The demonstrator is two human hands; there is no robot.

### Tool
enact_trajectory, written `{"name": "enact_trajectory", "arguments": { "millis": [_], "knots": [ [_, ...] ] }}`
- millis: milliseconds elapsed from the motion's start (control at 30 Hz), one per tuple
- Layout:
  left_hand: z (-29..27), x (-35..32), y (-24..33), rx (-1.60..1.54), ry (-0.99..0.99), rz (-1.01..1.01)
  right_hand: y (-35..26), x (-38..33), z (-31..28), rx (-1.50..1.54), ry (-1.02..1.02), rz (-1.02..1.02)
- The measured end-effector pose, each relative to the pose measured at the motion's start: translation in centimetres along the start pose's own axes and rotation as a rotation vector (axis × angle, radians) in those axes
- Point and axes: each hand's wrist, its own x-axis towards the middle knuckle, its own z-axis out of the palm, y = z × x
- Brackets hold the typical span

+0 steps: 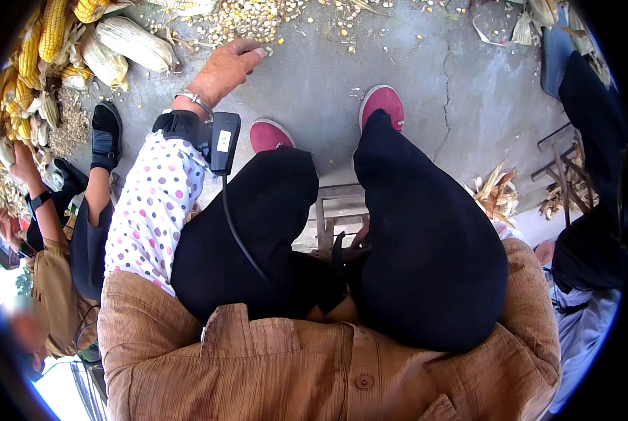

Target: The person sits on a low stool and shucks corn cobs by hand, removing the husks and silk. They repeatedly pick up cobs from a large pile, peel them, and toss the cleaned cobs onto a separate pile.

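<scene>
My left hand (224, 70) reaches forward just above the grey floor, seen from the back. Its fingers are drawn together, curled and pointing right. A small pale bit shows at the fingertips, too small to name. Loose corn kernels (240, 21) lie scattered just beyond this hand. Husked and half-husked corn cobs (135, 43) are heaped to its left. On my left wrist are a bracelet and a black strap with a cabled box (224, 144). Between my thighs, by the wooden stool (342, 205), a bit of skin shows in shadow, perhaps my right hand (359, 237); its fingers are mostly hidden.
At the left a co-worker sits by the yellow cobs (30, 56), one hand (25, 167) on a pale-husked cob. That person's black shoe (106, 137) stands near my left arm. Dry husks (497, 195) and a metal frame (563, 172) lie at the right, beside another person's dark-trousered leg (591, 112).
</scene>
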Motion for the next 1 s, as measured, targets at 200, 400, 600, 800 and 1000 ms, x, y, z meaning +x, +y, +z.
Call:
{"name": "enact_trajectory", "arguments": {
  "millis": [200, 400, 600, 800, 1000],
  "knots": [
    [0.7, 0.0, 1.1, 0.01, 0.017, 0.092, -0.5, 2.9, 0.2, -0.038, -0.017, -0.043],
    [-0.8, 0.0, 2.7, 0.146, -0.002, 0.123, -0.3, 6.5, 1.4, -0.113, -0.019, -0.127],
    [0.3, -3.8, 2.8, 0.144, 0.1, 0.161, -0.1, 11.8, 5.2, -0.176, 0.021, -0.245],
    [0.9, -9.1, 3.7, 0.265, 0.24, 0.263, -3.4, 20.2, 11.9, -0.209, 0.045, -0.479],
    [-1.6, -21.0, 8.8, 0.344, 0.321, 0.299, -7.9, 21.4, 15.7, -0.259, 0.071, -0.646]
  ]
}}
